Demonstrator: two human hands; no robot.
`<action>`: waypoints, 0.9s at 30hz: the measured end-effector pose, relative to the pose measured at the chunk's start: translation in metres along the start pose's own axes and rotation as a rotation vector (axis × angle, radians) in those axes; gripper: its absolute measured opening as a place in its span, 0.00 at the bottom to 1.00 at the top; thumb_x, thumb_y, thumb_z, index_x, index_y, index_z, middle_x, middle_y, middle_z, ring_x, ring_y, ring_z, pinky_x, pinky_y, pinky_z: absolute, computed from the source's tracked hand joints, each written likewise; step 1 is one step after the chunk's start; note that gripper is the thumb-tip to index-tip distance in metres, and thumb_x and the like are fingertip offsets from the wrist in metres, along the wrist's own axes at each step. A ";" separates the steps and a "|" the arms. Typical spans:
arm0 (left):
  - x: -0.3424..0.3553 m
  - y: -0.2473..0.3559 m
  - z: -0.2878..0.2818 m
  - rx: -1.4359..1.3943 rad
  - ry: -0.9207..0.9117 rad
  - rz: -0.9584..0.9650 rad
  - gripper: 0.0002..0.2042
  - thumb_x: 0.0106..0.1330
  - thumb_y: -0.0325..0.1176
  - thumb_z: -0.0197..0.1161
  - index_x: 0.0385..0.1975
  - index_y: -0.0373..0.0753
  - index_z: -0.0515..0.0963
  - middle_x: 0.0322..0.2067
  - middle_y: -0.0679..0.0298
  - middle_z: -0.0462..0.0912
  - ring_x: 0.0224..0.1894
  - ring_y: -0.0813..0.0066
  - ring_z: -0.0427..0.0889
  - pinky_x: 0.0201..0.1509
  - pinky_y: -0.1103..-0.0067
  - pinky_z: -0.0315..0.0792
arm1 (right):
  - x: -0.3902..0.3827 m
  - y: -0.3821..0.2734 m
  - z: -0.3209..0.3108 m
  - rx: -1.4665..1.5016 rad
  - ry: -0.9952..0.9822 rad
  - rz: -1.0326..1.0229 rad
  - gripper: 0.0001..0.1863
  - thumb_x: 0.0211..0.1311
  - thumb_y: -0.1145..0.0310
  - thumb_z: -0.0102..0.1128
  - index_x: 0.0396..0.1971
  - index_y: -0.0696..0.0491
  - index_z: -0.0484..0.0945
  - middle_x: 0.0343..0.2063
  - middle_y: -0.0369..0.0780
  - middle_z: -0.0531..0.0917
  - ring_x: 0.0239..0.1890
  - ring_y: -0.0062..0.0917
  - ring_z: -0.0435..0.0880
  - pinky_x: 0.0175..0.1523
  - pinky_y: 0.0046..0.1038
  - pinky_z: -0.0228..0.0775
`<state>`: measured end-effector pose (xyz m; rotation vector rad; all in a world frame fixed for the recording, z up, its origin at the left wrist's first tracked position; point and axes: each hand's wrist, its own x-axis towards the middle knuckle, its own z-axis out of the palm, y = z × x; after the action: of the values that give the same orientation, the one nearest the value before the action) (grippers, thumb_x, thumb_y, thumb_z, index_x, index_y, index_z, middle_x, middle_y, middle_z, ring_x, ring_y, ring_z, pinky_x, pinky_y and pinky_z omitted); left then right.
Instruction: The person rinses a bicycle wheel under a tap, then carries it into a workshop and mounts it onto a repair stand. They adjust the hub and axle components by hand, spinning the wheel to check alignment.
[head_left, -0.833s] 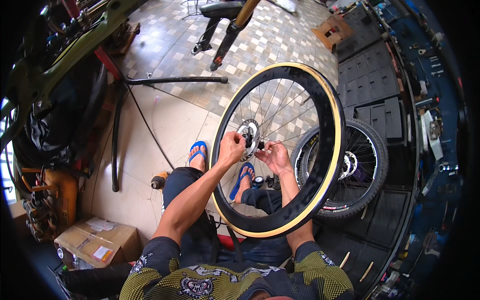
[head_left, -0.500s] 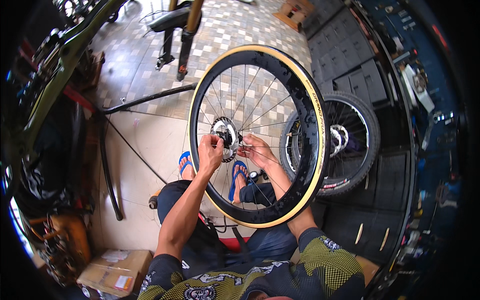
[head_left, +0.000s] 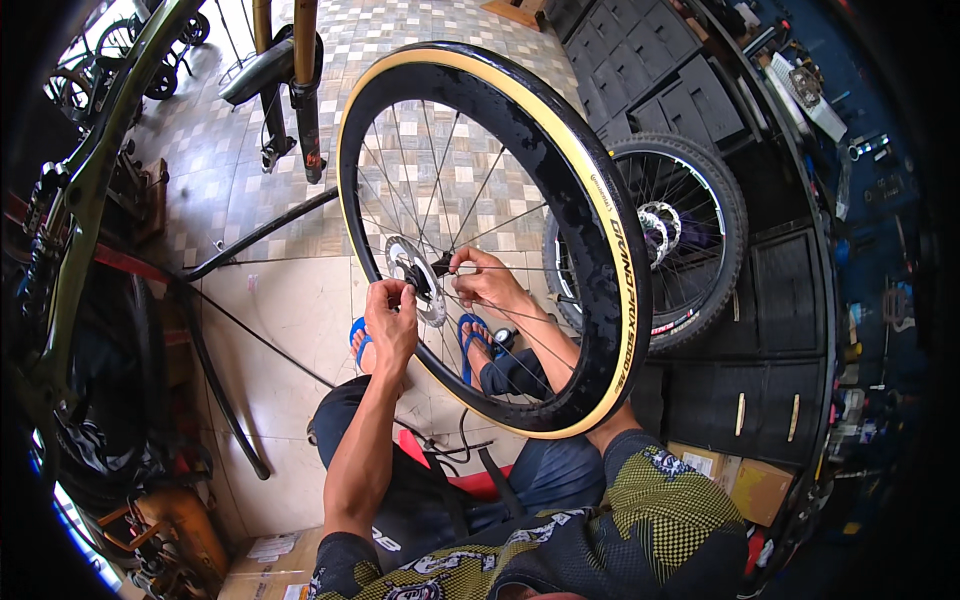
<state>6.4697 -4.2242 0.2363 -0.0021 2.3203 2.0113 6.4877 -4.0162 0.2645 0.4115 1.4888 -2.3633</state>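
Note:
A bicycle wheel (head_left: 535, 150) with a deep black rim, tan-sided tyre and thin spokes hangs upright in front of me, tilted to one side. A silver disc rotor (head_left: 434, 308) sits on the left side of its hub (head_left: 443, 262). My left hand (head_left: 392, 322) pinches the axle end on the rotor side, fingers closed. Reaching in from the opposite side, my right hand (head_left: 492, 284) has its fingertips closed at the other end of the hub. My fingers partly cover both axle ends.
A second wheel with a knobbly tyre (head_left: 738, 215) leans by black drawer cabinets (head_left: 765, 395) at right. A bike fork (head_left: 305, 110) hangs at upper left, above a black stand leg (head_left: 225, 400). Cardboard boxes (head_left: 262, 578) lie at the lower left. Tools line the right side.
The wheel has swung up and left in view and turned, showing more of its tyre tread. Both hands have moved with it, still at the hub. My view has shifted too.

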 end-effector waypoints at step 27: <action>-0.004 0.016 -0.016 -0.032 0.063 0.112 0.04 0.70 0.22 0.65 0.38 0.32 0.76 0.35 0.65 0.79 0.34 0.82 0.78 0.41 0.82 0.76 | -0.002 -0.016 0.024 -0.117 -0.035 -0.066 0.12 0.64 0.82 0.59 0.45 0.54 0.72 0.19 0.34 0.74 0.20 0.18 0.73 0.28 0.23 0.64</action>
<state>6.4719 -4.2381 0.2548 0.0650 2.3758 2.1302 6.4812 -4.0318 0.2882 0.2960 1.6381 -2.3060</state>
